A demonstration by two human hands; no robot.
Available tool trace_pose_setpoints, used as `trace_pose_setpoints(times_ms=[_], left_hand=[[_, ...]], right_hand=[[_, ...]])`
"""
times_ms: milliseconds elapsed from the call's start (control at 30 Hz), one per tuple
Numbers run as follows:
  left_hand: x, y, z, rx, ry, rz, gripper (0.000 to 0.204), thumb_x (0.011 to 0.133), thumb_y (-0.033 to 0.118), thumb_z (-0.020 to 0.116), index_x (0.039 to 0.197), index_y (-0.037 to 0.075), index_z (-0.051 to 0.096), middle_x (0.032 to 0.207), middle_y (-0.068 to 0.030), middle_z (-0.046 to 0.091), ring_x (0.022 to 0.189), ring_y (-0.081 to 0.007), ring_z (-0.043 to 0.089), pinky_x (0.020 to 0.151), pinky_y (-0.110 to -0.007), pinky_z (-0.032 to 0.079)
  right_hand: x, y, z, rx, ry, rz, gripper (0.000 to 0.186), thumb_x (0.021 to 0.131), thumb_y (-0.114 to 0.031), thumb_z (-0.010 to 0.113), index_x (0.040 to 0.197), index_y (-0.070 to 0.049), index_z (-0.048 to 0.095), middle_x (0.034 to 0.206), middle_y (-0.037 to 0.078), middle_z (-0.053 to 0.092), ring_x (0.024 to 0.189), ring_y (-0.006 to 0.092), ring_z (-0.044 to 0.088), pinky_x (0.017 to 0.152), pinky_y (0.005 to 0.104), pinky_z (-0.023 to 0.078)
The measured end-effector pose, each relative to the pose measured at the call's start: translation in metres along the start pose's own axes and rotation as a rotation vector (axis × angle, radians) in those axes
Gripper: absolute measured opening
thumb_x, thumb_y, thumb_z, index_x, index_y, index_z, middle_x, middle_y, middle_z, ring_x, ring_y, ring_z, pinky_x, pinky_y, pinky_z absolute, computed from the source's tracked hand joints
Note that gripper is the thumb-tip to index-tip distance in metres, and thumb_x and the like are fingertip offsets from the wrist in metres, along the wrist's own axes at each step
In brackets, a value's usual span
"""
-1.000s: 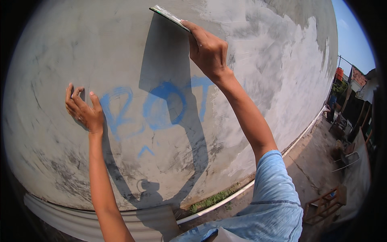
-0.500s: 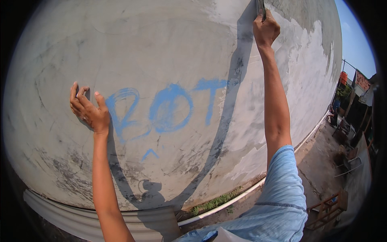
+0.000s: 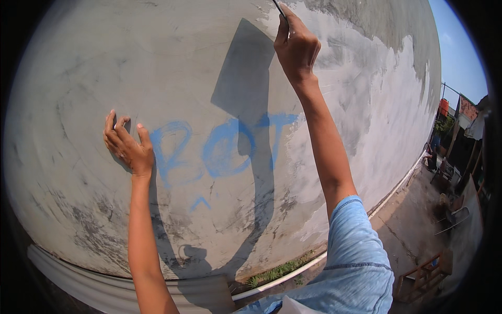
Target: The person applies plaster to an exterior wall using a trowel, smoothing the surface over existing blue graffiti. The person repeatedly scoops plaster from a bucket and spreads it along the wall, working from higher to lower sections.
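My left hand [image 3: 129,144] rests on the grey wall [image 3: 89,63], fingers apart and bent at the tips, just left of some large blue painted letters [image 3: 219,146]. High up, my right hand [image 3: 298,49] grips a thin flat trowel [image 3: 278,9], seen nearly edge-on and cut off by the top of the picture. The trowel casts a broad dark shadow on the wall above the letters. To the right, patchy white coating [image 3: 376,115] covers much of the wall.
Along the wall's foot run a white pipe [image 3: 285,275], some weeds and a corrugated sheet [image 3: 73,267]. At the right are a paved yard [image 3: 392,230], a wooden stand [image 3: 423,272], a metal chair [image 3: 452,217], a red water tank [image 3: 444,107] and a person [image 3: 431,157] farther off.
My right hand with the trowel swung up and rightward, then came back left, a little lower than half a second ago. My left hand sits slightly farther right in the picture.
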State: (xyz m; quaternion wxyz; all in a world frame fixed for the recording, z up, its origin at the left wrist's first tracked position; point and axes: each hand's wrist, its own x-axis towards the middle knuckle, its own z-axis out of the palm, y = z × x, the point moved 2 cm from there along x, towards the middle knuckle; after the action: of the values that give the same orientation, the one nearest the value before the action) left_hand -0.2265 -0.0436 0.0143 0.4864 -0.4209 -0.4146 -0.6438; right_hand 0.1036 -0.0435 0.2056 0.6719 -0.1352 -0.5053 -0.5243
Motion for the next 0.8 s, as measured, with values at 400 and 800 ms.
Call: trace_pose_setpoints(times_ms=[400,800], left_hand=[[-0.002,0.0,0.002,-0.008,0.0,-0.03,0.026,0.087,0.027,0.054,0.106,0.009,0.056,0.133,-0.0091,0.045,0.125,-0.0271,0.04,0.105,-0.046,0.027],[-0.007,-0.002,-0.002,-0.02,0.004,-0.017,0.026,0.086,0.025,0.055,0.106,0.01,0.056,0.132,-0.0092,0.047,0.13,-0.03,0.04,0.111,-0.049,0.029]], right_hand=[[-0.071,-0.065,0.033,-0.067,-0.288,-0.132,0.042,0.078,0.0,0.061,0.12,0.002,0.062,0.12,0.029,0.061,0.111,0.0367,0.063,0.093,0.0407,0.054],[-0.051,-0.015,-0.022,0.567,-0.393,0.57,0.013,0.091,-0.01,0.067,0.097,0.002,0.066,0.073,0.001,0.065,0.068,0.007,0.061,0.059,0.0265,0.051]])
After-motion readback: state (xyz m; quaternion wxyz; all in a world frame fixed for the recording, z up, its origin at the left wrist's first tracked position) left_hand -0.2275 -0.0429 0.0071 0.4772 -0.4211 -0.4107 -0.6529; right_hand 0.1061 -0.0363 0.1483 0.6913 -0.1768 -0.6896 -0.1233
